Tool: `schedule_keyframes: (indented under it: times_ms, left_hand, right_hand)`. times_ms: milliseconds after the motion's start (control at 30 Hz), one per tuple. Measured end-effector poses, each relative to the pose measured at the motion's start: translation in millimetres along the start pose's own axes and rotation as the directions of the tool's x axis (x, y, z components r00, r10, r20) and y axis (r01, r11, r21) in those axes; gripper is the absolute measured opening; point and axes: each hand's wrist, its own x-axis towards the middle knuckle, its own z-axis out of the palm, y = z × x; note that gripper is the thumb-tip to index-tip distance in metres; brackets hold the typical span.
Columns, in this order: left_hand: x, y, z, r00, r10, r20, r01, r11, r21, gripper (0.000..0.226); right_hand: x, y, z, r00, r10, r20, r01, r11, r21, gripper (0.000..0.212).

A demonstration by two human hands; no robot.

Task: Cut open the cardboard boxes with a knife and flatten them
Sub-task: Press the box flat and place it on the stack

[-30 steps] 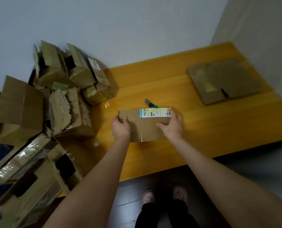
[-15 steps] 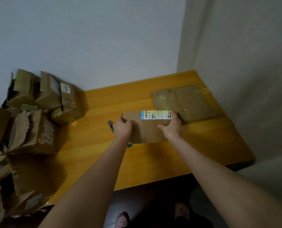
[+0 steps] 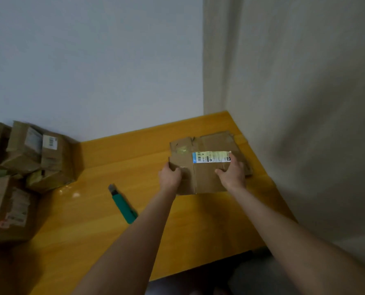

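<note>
Head view: I hold one flattened box (image 3: pixel 205 179) at the far right corner of the table (image 3: pixel 113 235), over another flat sheet of cardboard (image 3: pixel 216 140). My left hand (image 3: pixel 170 176) grips its left edge with the thumb on top, and my right hand (image 3: pixel 232 175) pinches the right side just below the white label (image 3: pixel 211 156). I judge this box cut, flat and going onto the stack. The knife (image 3: pixel 123 204) lies idle on the table, apart from both hands. The pile of boxes (image 3: pixel 28 150) at left looks unflattened, so most of the work is left. I can't tell if my box touches the sheet. My fingers under it are hidden, the frame cuts off the pile, and the label text is blurred.
</note>
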Motion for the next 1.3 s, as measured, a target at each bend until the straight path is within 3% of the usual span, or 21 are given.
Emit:
schedule_keyframes:
  times_ms: [200,367,567,733,900,1067,1300]
  left_hand:
    - [42,30,40,0.997,0.017,0.077,-0.016,1.000,-0.020,0.055]
    - [87,55,72,0.997,0.033,0.071,-0.034,0.999,0.009,0.042]
    - [144,77,110,0.999,-0.038,0.024,0.037,0.999,0.038,0.060]
    - [173,88,130,0.998,0.045,0.051,-0.052,0.988,0.144,0.072]
    - [178,85,142,0.976,0.075,0.206,-0.154,0.903,0.402,0.079]
    - [166,77,116,0.988,0.129,0.085,-0.154,0.801,0.578,0.073]
    - [127,56,43,0.992,0.122,0.016,-0.093,0.665,0.741,0.072]
  right_hand:
    - [65,-6,-8,0.998,0.020,-0.052,-0.022,0.999,-0.041,0.068]
    - [138,-16,4,0.999,-0.007,-0.038,0.002,0.992,-0.124,0.063]
    - [214,-19,20,0.997,-0.054,0.046,0.064,0.962,-0.264,0.059]
    - [258,-15,23,0.991,-0.075,0.113,0.112,0.924,-0.366,0.064]
    - [272,-4,33,0.968,-0.076,0.239,0.197,0.816,-0.543,0.066]
    - [254,-15,36,0.960,-0.238,0.150,0.280,0.766,-0.579,0.058]
    - [188,-58,67,0.869,-0.394,0.300,0.495,0.692,-0.525,0.059]
